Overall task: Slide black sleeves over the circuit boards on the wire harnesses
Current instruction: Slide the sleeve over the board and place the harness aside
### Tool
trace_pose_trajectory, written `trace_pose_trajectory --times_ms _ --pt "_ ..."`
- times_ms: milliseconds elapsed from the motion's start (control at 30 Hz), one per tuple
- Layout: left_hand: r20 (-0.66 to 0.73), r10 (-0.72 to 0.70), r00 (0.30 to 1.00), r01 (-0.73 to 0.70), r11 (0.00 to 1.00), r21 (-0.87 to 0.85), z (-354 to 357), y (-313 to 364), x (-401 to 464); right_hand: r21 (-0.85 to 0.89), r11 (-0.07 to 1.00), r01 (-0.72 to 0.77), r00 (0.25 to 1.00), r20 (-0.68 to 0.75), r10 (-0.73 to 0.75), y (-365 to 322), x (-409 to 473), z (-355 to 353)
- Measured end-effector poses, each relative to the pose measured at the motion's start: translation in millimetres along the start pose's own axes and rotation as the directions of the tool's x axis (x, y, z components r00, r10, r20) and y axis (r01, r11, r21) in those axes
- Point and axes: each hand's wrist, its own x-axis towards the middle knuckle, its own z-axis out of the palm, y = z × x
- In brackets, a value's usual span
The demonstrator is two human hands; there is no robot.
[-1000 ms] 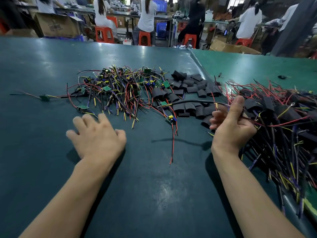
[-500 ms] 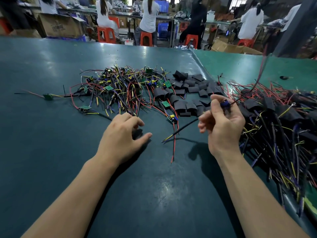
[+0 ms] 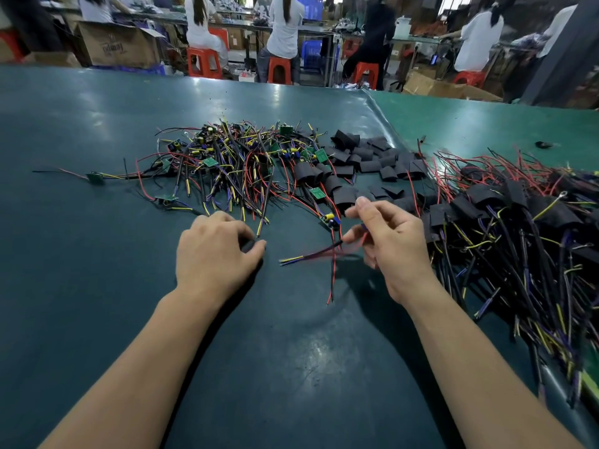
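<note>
My right hand (image 3: 393, 244) pinches one wire harness (image 3: 311, 256); its red, yellow and blue wires trail left, blurred, just above the table. My left hand (image 3: 215, 252) rests on the table a little to the left, fingers curled. A dark piece that looks like a black sleeve (image 3: 249, 246) shows between its thumb and forefinger. Behind the hands lie a tangle of bare harnesses with green circuit boards (image 3: 233, 163) and a heap of loose black sleeves (image 3: 366, 157). A pile of sleeved harnesses (image 3: 518, 218) fills the right side.
One loose board with a capacitor (image 3: 329, 219) lies between my hands and the sleeves. The dark green table (image 3: 291, 367) meets a lighter green mat (image 3: 486, 124) at the back right. A small black object (image 3: 544, 144) lies there. People on red stools work at benches beyond.
My right hand pulled a harness out of the right-hand pile and brought it down toward the middle. My left hand went from flat on the table to curled, moving right toward it.
</note>
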Motion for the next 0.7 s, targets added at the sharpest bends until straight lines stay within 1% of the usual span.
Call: trace_pose_trajectory --times_ms 100,200,267,333,367,400,433,467,533,567,600,633,667,700 --pt "0.003 -0.103 0.995 0.103 0.995 0.01 -1.6 -2.6 1.2 -0.14 0.988 -0.061 0.997 -0.062 0.052 6.9 2.6 -2.7" --pt "-0.012 -0.129 0.992 0.13 0.991 0.034 -3.6 -0.6 0.4 -0.262 0.954 -0.144 0.988 -0.093 0.124 12.2 6.9 -4.0" --pt "0.014 -0.119 0.993 0.118 0.991 0.062 -3.4 2.8 -1.1 -0.354 0.929 -0.112 0.99 -0.117 0.075 14.6 7.7 -5.6" --pt "0.045 -0.133 0.99 0.132 0.991 0.031 -2.7 3.6 -1.9 -0.393 0.918 -0.051 0.995 -0.099 0.013 13.9 6.1 -6.4" --pt "0.048 -0.139 0.989 0.139 0.99 0.007 -2.6 2.7 -1.7 -0.337 0.941 -0.025 0.997 -0.079 -0.001 11.8 4.7 -5.2" --pt "0.046 -0.14 0.989 0.141 0.99 -0.012 -2.5 1.7 -1.2 -0.227 0.974 0.002 0.998 -0.064 -0.017 7.5 2.8 -2.6" --pt "0.042 -0.139 0.989 0.14 0.99 -0.024 -2.4 0.9 -0.5 -0.078 0.996 0.039 0.997 -0.058 -0.043 3.7 2.0 -1.1" --pt "0.039 -0.14 0.989 0.141 0.989 -0.03 -2.3 0.4 0.0 0.092 0.993 0.072 0.995 -0.074 -0.065 -1.2 2.0 0.4" --pt "0.033 -0.153 0.988 0.153 0.988 -0.019 -2.6 -0.8 0.5 0.365 0.923 0.125 0.987 -0.143 -0.077 -9.8 4.9 -0.6" --pt "0.027 -0.167 0.986 0.167 0.986 -0.001 -2.5 -1.3 0.4 0.45 0.885 0.119 0.985 -0.163 -0.05 -12.2 7.0 -3.3" --pt "0.024 -0.186 0.982 0.186 0.982 0.028 -2.6 -1.9 0.0 0.486 0.87 0.075 0.988 -0.156 0.002 -13.7 8.3 -5.0" --pt "0.024 -0.201 0.979 0.199 0.978 0.062 -2.6 -2.2 -0.5 0.469 0.883 0.007 0.991 -0.123 0.058 -13.5 8.4 -5.7" --pt "0.026 -0.205 0.978 0.202 0.975 0.091 -2.2 -2.2 -0.9 0.396 0.916 -0.064 0.991 -0.083 0.106 -12.3 7.2 -4.1" --pt "0.031 -0.2 0.979 0.196 0.975 0.106 -1.7 -1.9 -0.9 0.288 0.95 -0.119 0.989 -0.048 0.138 -9.5 5.1 -1.8"
